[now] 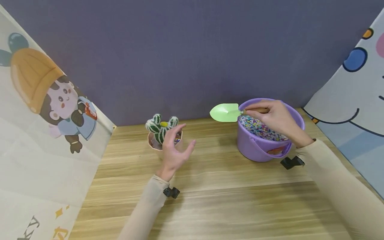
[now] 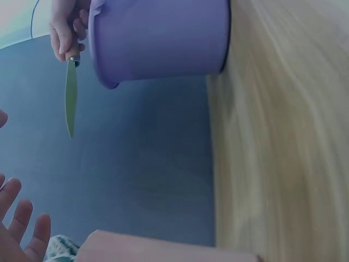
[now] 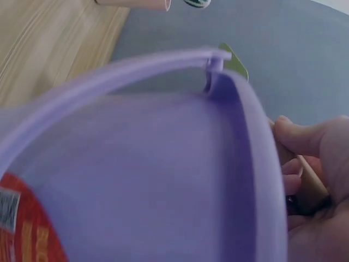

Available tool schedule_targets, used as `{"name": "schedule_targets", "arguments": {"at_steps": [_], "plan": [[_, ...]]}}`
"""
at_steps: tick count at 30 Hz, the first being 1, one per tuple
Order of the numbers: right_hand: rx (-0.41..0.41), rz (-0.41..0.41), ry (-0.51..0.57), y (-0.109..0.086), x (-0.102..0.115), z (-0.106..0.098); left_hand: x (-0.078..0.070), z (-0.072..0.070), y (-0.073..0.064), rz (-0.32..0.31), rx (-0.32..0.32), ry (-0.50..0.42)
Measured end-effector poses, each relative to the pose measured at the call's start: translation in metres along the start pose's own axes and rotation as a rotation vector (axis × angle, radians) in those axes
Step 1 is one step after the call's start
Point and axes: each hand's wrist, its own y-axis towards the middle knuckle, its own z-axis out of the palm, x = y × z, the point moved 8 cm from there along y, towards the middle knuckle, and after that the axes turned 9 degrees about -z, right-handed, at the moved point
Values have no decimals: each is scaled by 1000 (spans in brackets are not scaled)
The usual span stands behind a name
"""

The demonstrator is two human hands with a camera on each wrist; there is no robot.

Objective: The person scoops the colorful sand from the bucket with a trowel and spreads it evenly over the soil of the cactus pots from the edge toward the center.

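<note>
My right hand grips the wooden handle of a small green trowel above a purple bucket. The trowel's blade points left, past the bucket's rim, and looks bare. Small multicoloured beads lie inside the bucket. On the left, a knitted cactus with a yellow flower stands in a pale pink pot. My left hand is beside that pot with thumb and fingers spread, holding nothing; it partly hides the pot. In the left wrist view, the fingers are apart from the pot.
Both pot and bucket stand on a wood-grain table close to a dark grey-blue back wall. Printed cartoon panels flank both sides, one with a figure in an orange hat. The bucket's handle hangs down its front.
</note>
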Motion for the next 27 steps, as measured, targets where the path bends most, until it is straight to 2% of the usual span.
{"name": "schedule_targets", "arguments": {"at_steps": [9,12,19,22,27], "plan": [[-66,51,-66,-12,-18,-28,-3,26,-1,-23,64,-8],[-74,81,-57,-16,-23,-33,-2,33,-2,-42,89,-4],[-92,136,-99,-21,-33,-42,-4,43,-5,-47,106,5],[-80,134,-98,-22,-36,-43,-5,45,-6,-45,115,18],[-14,136,-96,-23,-41,-40,-4,47,-8,-61,126,36]]}}
